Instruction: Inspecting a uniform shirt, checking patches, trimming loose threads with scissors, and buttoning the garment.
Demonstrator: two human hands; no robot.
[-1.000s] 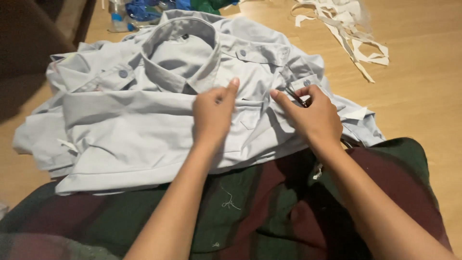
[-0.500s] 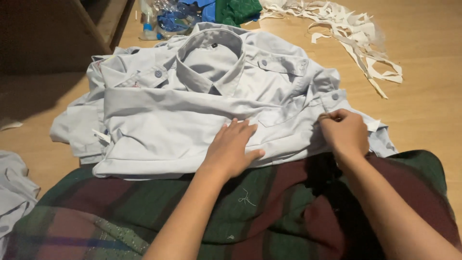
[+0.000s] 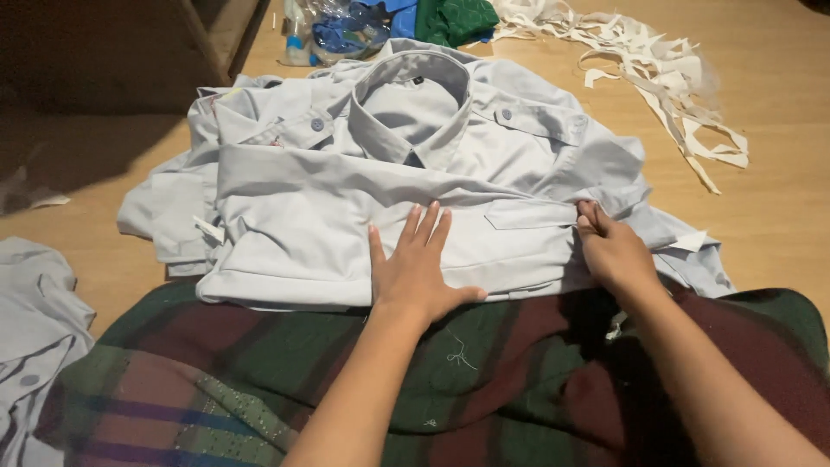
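Resting on a wooden floor (image 3: 778, 225), a grey shirt (image 3: 346, 216) under both hands.

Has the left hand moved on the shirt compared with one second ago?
Yes. The left hand moved down the shirt, away from the collar, and now lies flat near the bottom edge.

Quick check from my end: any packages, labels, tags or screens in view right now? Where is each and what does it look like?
Clear plastic bag: top edge, beyond the shirt collar; crumpled, blue contents inside.
Small white tag: on the left edge of the folded grey shirt; thin strip, too small to read.
Dark neck label: inside the collar; tiny square.
No screens or signs.
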